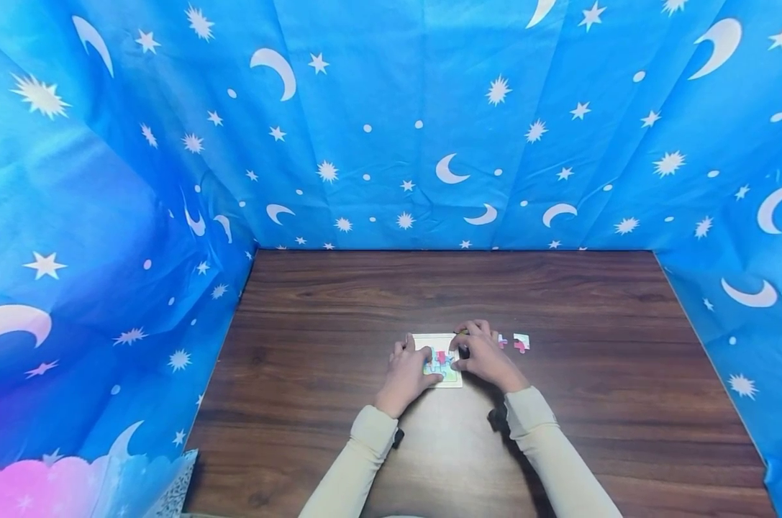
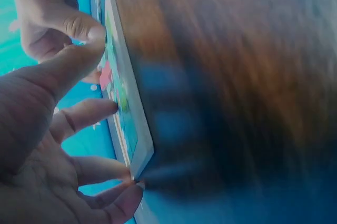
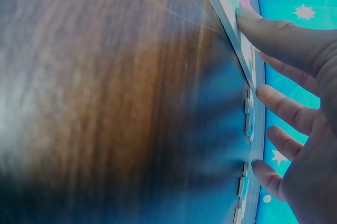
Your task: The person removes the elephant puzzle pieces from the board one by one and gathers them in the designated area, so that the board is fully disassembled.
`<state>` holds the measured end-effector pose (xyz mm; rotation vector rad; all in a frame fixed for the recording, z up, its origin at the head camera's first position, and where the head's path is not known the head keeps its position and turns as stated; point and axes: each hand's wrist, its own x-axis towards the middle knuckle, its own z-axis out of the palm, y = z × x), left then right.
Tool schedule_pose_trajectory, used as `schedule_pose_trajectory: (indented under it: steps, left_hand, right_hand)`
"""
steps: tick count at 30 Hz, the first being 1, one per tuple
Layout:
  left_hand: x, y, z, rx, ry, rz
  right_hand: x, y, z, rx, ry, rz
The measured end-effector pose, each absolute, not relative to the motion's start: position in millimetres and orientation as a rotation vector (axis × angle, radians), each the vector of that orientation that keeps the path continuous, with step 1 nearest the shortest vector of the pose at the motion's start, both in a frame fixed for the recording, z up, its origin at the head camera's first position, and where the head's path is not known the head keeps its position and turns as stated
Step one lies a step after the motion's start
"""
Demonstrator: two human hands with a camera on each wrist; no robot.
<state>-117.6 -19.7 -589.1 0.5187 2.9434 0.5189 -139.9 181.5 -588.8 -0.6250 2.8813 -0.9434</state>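
Backdrop: blue cloth [image 1: 365,93] printed with white moons and stars, hung round a dark wood-grain table [image 1: 313,309] (twelve o'clock taken as away from the person).

Item, one puzzle board [image 1: 429,337]: pale-framed, flat on the table between both hands; outline nearly square, so no clear long axis.

Item, left hand [image 1: 403,373]: at the board's nine o'clock; fingers part-spread and loosely bent, thumb and forefinger touching the puzzle, other fingertips at the frame's edge, nothing picked up.

Item, right hand [image 1: 489,361]: at three o'clock of the board; thumb resting on it, remaining fingers loosely apart. Whether the forefinger touches a piece near the upper corner cannot be told; the hand hides it.

Item, loose pieces [image 1: 521,342]: at least two, on the table toward two o'clock from the board, just beyond the right hand, which is much the nearer. From those fingers, the board lies toward nine o'clock.

Container: the board's frame, holding fitted pieces [image 1: 440,357] in pink, blue and green.
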Motion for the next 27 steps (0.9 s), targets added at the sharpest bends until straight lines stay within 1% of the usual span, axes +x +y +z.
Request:
schedule_pose_trajectory:
  steps: [14, 27]
  left_hand:
    - [-116.3, -10.0, -587.4, 0.472, 2.965, 0.468]
    - [-118.6, -5.1, -586.0, 0.400, 2.988, 0.418]
  right_hand:
    - [-137.2, 179.9, -587.1, -0.707, 2.911, -1.056]
    - [-128.4, 173.5, -578.6, -0.700, 2.891, -1.030]
